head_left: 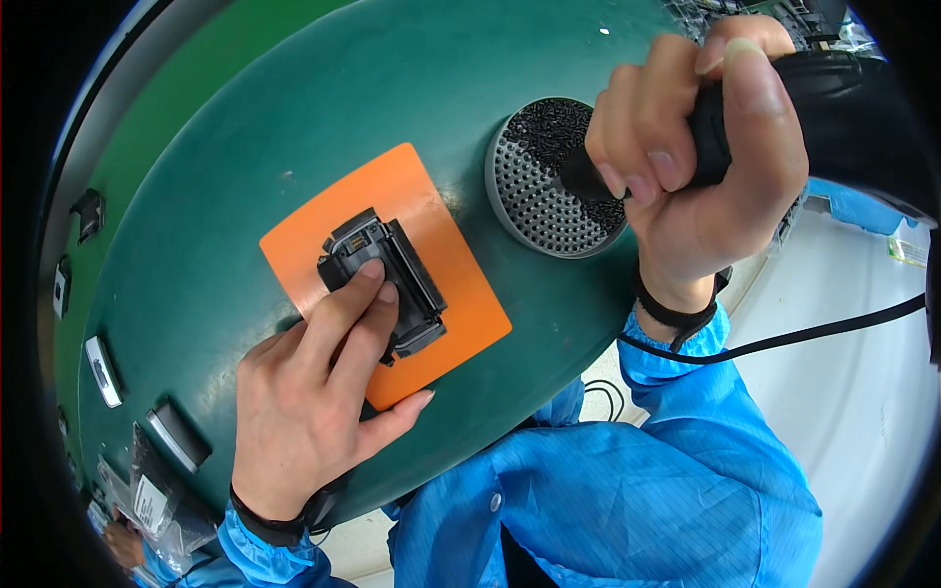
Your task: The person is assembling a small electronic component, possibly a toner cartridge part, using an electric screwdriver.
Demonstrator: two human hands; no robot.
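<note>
My left hand point(304, 392) holds down a black plastic device housing point(416, 294) with its index and middle fingertips pressed on top. Its thumb sticks out to the side over the mat's near edge. Under the housing lies an orange mat point(475, 304). My right hand point(686, 157) is wrapped round a black power screwdriver point(843, 118), whose dark nose points down at a round screw dish point(517, 186). Small black screws point(542, 129) are heaped on the dish's far and right parts; grey studs or holes show on the rest. The screwdriver's very tip is hard to make out.
A green table point(294, 127) carries it all. At the left lie a silver-grey part point(103, 371), a dark grey part point(178, 435) and a clear plastic bag point(162, 510). A black cable point(784, 341) crosses at the right. Another person's hand point(123, 542) shows at the lower left.
</note>
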